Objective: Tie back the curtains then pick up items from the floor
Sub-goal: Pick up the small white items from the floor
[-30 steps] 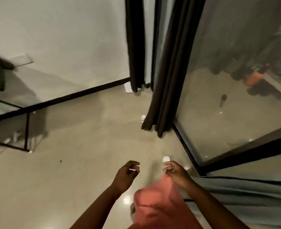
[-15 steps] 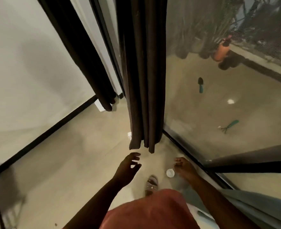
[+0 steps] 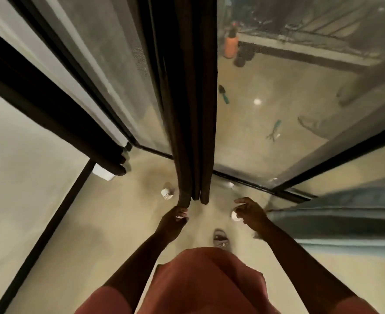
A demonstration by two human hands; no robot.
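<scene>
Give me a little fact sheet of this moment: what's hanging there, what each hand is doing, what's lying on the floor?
curtain: dark curtain hanging straight down, not tied back
left hand: left hand at the curtain's bottom edge, something small and white pinched in its fingers
right hand: right hand beside a small white round thing; whether it holds it is unclear
floor: white cup lying left of the curtain
beyond the glass: orange bottle

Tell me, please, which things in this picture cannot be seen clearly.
- Head view: whether the left hand touches the dark curtain; blur.
- What the right hand holds, a small white object; too small, fingers cover part.
- The small white thing on the floor; blurred.
- The curtain's top; cut off by the upper edge.
</scene>
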